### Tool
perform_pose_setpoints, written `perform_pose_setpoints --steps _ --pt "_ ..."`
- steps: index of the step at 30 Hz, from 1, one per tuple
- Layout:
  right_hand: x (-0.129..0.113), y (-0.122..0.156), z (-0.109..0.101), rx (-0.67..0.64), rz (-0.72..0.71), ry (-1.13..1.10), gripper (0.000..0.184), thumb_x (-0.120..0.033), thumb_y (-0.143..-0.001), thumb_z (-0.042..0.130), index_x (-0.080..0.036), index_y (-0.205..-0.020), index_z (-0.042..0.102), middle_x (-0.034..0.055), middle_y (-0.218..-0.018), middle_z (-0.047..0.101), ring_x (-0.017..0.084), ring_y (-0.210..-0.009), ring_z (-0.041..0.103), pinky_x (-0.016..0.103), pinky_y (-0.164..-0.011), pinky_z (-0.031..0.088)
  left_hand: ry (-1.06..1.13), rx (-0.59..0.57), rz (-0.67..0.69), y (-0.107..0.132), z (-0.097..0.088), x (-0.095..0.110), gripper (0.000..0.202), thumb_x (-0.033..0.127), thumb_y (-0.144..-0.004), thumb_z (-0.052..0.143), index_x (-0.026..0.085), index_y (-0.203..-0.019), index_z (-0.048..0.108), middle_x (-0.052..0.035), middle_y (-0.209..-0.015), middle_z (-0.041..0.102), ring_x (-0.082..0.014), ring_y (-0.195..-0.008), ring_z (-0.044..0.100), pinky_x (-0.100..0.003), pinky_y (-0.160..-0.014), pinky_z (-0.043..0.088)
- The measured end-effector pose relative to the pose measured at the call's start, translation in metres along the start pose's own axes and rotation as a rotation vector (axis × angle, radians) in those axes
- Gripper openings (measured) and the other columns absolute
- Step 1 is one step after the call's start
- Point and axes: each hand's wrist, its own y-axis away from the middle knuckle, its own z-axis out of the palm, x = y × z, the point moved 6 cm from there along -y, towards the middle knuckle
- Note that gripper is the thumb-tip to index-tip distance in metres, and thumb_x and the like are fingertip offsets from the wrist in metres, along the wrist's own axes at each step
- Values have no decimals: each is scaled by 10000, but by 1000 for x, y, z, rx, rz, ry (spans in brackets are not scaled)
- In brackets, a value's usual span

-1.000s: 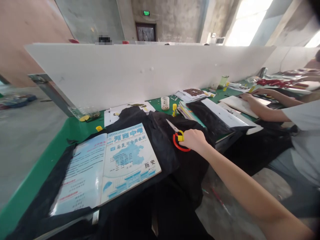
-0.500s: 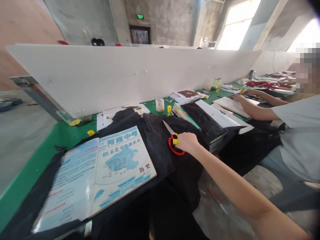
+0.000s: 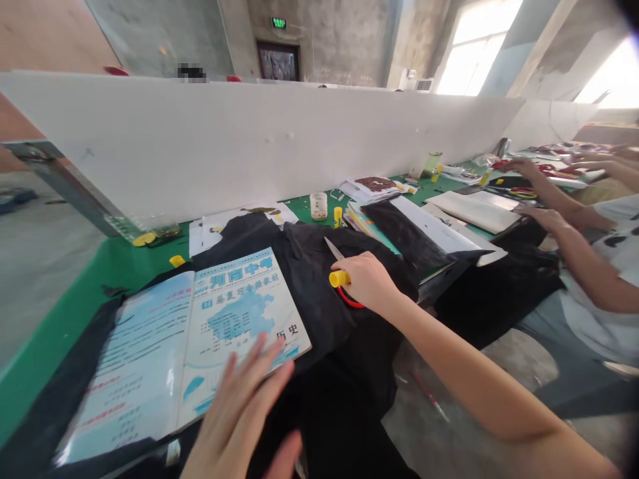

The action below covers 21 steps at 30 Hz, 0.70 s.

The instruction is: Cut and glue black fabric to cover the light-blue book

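Note:
My right hand (image 3: 372, 283) is closed around a yellow glue stick (image 3: 339, 279), whose end sticks out at the thumb side. Beneath that hand, red-handled scissors (image 3: 333, 249) lie on black cloth (image 3: 324, 313), their blade pointing away and the handles partly covered. Spread fingers of my left hand (image 3: 244, 406), somewhat blurred, are over the lower right part of an open book (image 3: 234, 299). I cannot tell whether they touch it. The book, with blue print and a blue map shape, rests on the black cloth.
A white partition (image 3: 224, 146) runs behind the green table (image 3: 74, 319). Beyond the cloth stand a small clear cup (image 3: 318, 206) and another yellow glue stick (image 3: 338, 217). Papers and a black-and-white folder (image 3: 424, 226) lie to the right, near a co-worker's hands (image 3: 542, 216).
My left hand has come into view over the book. My right hand has shifted slightly left with the glue stick, covering more of the scissors. The co-worker's hands have moved.

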Motion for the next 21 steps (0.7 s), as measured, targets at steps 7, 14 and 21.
perform_pose_setpoints --steps 7,14,21 --pt "-42 6 31 -124 -223 -142 305 -119 -728 563 -163 -1017 650 41 -984 674 179 -858 598 287 -826 368 -231 -96 -112 29 50 -75 419 306 -917 412 196 -1320 423 -96 -1340 498 -262 -1264 428 -489 -1027 373" --pt "-65 12 59 -298 -270 -79 294 -242 -807 546 -191 -1083 632 54 -929 670 194 -842 607 303 -816 369 -247 -204 -85 35 53 -78 403 249 -923 394 191 -1319 438 -88 -1370 470 -245 -1301 381 -465 -1020 399" --pt "-62 7 45 -227 -125 -127 340 -229 -767 542 -230 -1096 626 34 -1018 677 212 -898 612 275 -765 401 -389 -257 -7 39 53 -79 430 147 -895 405 153 -1324 440 -90 -1381 458 -252 -1294 392 -443 -1018 412"
